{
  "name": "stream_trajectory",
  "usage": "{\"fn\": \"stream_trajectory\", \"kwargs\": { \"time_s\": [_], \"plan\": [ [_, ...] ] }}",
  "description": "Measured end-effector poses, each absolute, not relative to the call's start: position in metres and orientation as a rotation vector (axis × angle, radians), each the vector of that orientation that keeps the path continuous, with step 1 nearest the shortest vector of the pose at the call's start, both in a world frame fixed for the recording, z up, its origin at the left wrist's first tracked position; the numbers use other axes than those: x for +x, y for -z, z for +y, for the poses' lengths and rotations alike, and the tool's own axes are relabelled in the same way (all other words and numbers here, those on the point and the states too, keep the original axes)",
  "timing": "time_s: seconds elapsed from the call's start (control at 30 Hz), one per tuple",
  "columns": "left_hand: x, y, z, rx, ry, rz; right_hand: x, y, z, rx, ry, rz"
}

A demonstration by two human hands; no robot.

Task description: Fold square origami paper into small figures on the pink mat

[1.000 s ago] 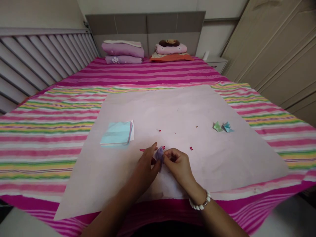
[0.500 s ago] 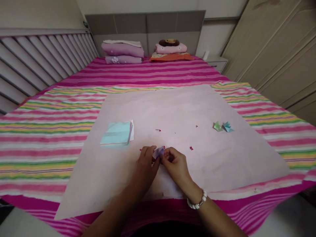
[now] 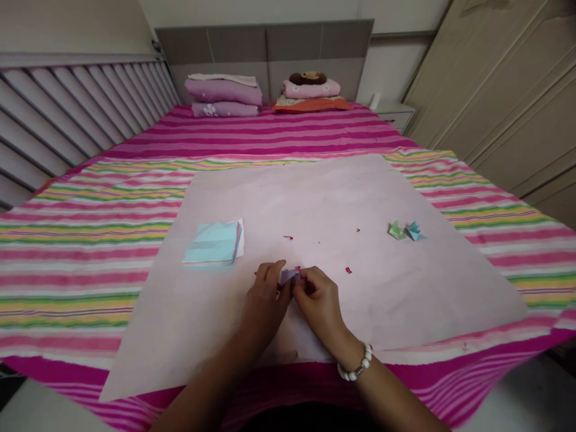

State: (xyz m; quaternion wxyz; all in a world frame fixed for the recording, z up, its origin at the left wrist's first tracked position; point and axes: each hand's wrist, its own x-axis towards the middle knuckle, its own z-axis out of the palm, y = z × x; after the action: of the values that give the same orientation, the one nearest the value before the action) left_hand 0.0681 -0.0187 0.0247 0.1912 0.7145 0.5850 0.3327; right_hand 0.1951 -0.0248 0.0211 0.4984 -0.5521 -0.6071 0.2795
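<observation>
Between my two hands is a small piece of folded purple origami paper (image 3: 288, 276), partly hidden by the fingers. My left hand (image 3: 266, 298) grips its left side, thumb and fingers closed on it. My right hand (image 3: 318, 297), with a white bead bracelet at the wrist, pinches its right edge between thumb and forefinger. Small red bits show just behind the fingers. A stack of square paper (image 3: 212, 243), light blue on top, lies to the left. Over on the right stand a green folded paper figure (image 3: 396, 230) and a blue one (image 3: 414, 231).
A large pale sheet (image 3: 288, 192) covers the middle of the striped bed (image 3: 90, 258). On it lie a red-tipped stick (image 3: 288, 237), a red scrap (image 3: 348, 270) and a tiny dark bit (image 3: 358, 230). Folded bedding (image 3: 224, 91) sits by the headboard.
The purple paper has tilted and now shows a flatter, lower shape between my fingers. My right hand and wrist have shifted slightly left. Everything else lies as before.
</observation>
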Motion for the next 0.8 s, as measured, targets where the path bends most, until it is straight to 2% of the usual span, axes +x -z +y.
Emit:
{"fn": "stream_trajectory", "kwargs": {
  "time_s": [0.17,0.33,0.67,0.8],
  "plan": [
    [0.062,-0.026,-0.013,1.897,-1.027,1.4,0.197,-0.017,-0.021,-1.23,-0.787,-1.375],
    [0.056,-0.034,-0.012,1.449,-0.925,1.277,0.202,-0.014,-0.02,-1.064,-0.988,-1.295],
    [0.049,-0.046,-0.013,1.058,-0.86,1.074,0.216,-0.024,-0.025,-0.866,-1.117,-1.426],
    [0.046,-0.046,-0.013,0.985,-0.859,1.027,0.216,-0.024,-0.027,-0.846,-1.051,-1.508]
  ]
}}
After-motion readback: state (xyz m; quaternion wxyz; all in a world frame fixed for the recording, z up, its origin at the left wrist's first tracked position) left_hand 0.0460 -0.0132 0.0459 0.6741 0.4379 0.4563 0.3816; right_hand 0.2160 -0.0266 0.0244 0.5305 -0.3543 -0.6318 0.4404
